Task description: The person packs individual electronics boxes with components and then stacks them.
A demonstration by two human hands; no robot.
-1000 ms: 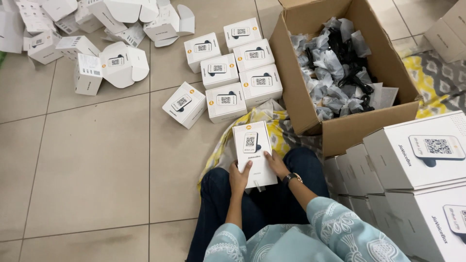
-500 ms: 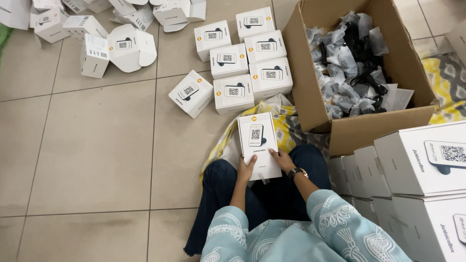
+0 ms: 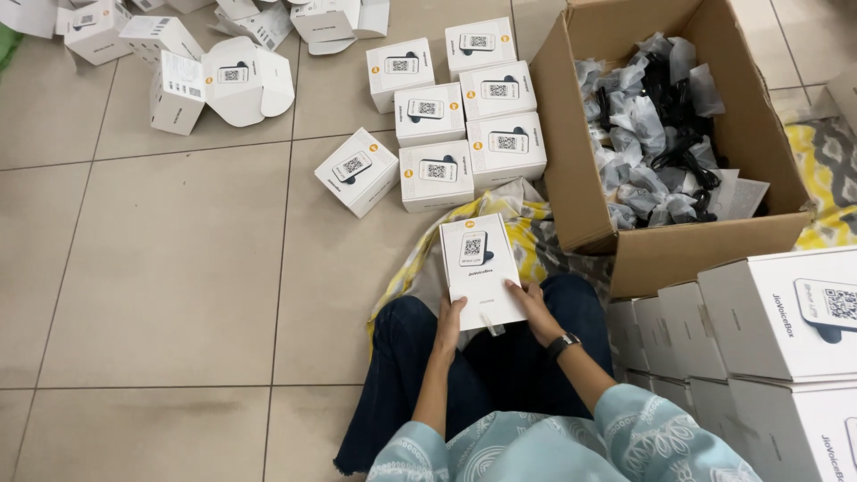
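both hands hold one white box [image 3: 479, 270] over the lap: left hand [image 3: 449, 318] at its near corner, right hand [image 3: 536, 308] along its edge. seven closed boxes [image 3: 451, 112] sit on the floor [image 3: 161, 268]; unfolded ones [image 3: 237, 76] remain, and the carton [image 3: 665, 236] seems still full of bagged parts.

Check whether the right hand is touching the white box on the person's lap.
Touching. The head view shows the right hand with its fingers lying on the near right edge of the white box, no gap between them.
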